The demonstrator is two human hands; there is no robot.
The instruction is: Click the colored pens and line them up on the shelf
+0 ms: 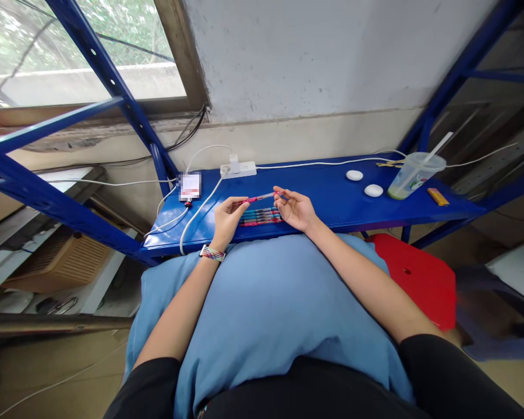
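Observation:
A slim pen with a pink-red grip and a clear barrel (262, 198) is held level between my two hands above the blue shelf (318, 203). My left hand (229, 218) pinches its pink end between thumb and fingers. At the clear end, my right hand (296, 208) closes thumb and fingertips on the tip, palm turned up. Just below, several similar pens in teal and pink (260, 217) lie side by side on the shelf near its front edge. Both hands partly hide that row.
A power strip (244, 169) with white cables and a phone-like device (190, 186) lie left. To the right are two white oval objects (373, 190), a plastic cup with a straw (413, 177) and a small orange-yellow packet (438, 196). A red stool (423, 285) stands below.

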